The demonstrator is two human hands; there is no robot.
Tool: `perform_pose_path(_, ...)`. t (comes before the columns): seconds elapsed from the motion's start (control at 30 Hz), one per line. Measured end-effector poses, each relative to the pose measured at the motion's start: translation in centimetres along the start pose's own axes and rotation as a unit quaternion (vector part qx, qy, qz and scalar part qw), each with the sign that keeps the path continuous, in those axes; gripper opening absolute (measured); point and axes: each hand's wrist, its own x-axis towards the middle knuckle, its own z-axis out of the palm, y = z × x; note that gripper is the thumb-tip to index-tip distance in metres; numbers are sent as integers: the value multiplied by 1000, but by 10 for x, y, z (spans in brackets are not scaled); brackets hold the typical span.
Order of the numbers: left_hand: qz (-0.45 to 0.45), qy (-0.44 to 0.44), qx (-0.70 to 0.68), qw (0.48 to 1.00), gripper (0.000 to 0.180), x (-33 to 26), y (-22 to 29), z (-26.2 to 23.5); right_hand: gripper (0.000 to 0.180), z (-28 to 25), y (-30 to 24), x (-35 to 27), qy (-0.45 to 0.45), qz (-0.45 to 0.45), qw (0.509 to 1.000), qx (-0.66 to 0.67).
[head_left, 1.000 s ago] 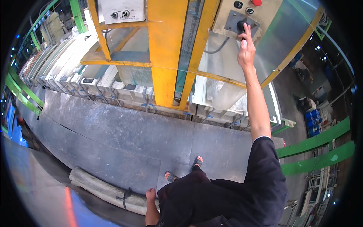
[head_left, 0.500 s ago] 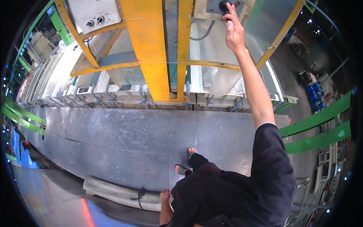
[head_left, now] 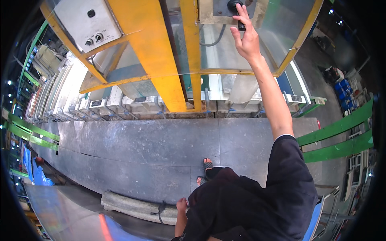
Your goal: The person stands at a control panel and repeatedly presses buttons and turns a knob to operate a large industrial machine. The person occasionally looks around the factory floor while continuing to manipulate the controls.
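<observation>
My right hand (head_left: 246, 38) is up at top centre — fingers on the black knob (head_left: 234, 5) of the grey control panel (head_left: 209, 14), thumb loose. Left hand (head_left: 181, 204) at bottom, open, holding nothing, near a rolled bundle (head_left: 134, 207).

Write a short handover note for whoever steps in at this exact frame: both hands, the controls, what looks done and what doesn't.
Right hand: raised, fingers on the black knob of the grey control panel on the yellow machine frame.
Left hand: hangs low at the person's side, empty, near the grey rolled bundle on the floor.
A second grey control box to the left is untouched.
Done: hand is on the knob. Left: whether the knob has been turned cannot be told.
</observation>
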Motion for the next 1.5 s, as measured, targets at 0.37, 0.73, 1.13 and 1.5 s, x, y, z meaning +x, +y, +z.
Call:
perform_pose_path(0.37, 62, -5, 71, 996, 31, 54, 48, 11, 29, -9, 20, -4, -41, -72, 996, -20)
perform_pose_path(0.73, 103, 7, 74, 992, 32, 75, 61, 8, 15, -7, 2, 32, 24, -13, 1000, -4)
perform_pose_path(1.13, 35, -22, -33, 999, 27, 112, 24, -12, 21, -5, -18, 46, -89, -102, 964, -228)
perform_pose_path(1.5, 140, -1, 133, 981, 32, 78, 83, 17, 17, 6, -17, 43, -57, -122, 970, -203)
